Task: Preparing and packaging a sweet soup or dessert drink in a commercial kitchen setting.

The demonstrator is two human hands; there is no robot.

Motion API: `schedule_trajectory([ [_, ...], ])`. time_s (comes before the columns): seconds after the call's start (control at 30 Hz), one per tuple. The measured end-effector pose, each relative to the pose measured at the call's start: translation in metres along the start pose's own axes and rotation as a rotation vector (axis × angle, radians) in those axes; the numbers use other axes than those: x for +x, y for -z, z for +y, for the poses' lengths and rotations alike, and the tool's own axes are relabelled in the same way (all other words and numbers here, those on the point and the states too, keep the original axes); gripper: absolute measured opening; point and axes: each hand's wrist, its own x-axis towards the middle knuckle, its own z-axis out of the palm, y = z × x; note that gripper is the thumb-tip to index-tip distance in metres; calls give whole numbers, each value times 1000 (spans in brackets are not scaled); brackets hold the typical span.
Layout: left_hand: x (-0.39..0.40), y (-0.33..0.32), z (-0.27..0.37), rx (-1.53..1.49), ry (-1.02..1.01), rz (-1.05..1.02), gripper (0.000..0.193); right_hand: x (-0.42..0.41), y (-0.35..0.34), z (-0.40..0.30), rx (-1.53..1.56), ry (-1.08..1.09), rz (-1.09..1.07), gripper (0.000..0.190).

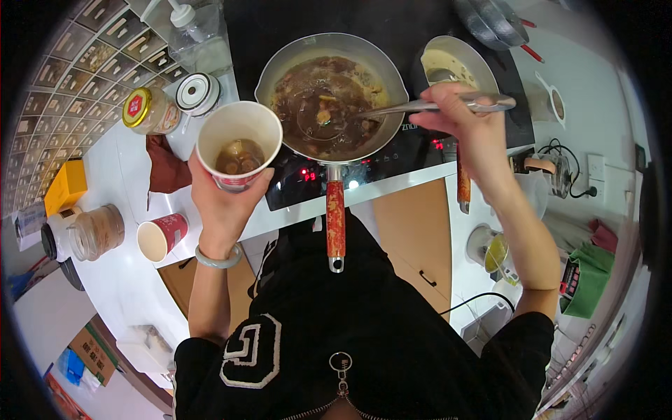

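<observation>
My left hand (229,205) grips a paper cup (214,126), its mouth tilted toward me. Brown stew (240,158) with small chunks lies in its bottom. My right hand (462,113) holds the handle of a metal ladle (420,106), whose bowl end dips into a brown, chunky liquid (320,100). That liquid fills much of a metal saucepan (265,68) on the black cooktop (247,31). The pan's red patterned handle (335,220) points toward my body. Just left of the pan's rim, the cup hangs beside it.
A second pan (485,60) with pale yellow contents sits at the right of the cooktop. On the left counter are a red paper cup (174,231), a gold-lidded jar (152,113), a white-lidded canister (197,93) and a brown cloth (167,165). A plastic pitcher (479,244) stands right.
</observation>
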Motion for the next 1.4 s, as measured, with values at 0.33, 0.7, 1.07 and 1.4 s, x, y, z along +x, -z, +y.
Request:
schedule_trajectory([
  [0.33, 16, -12, 37, 157, -83, -123, 80, -19, 8, -98, -233, 271, -49, 21],
  [0.7, 22, -20, 31, 17, -184, -2, 81, -66, -9, -57, -867, 1284, -727, 15],
  [1.07, 14, -9, 13, -127, -61, 83, 78, 27, 27, 39, -1315, 1238, -649, 48],
  [1.4, 6, -4, 11, -54, 11, 78, 78, -21, 27, 34, -964, 788, -415, 18],
])
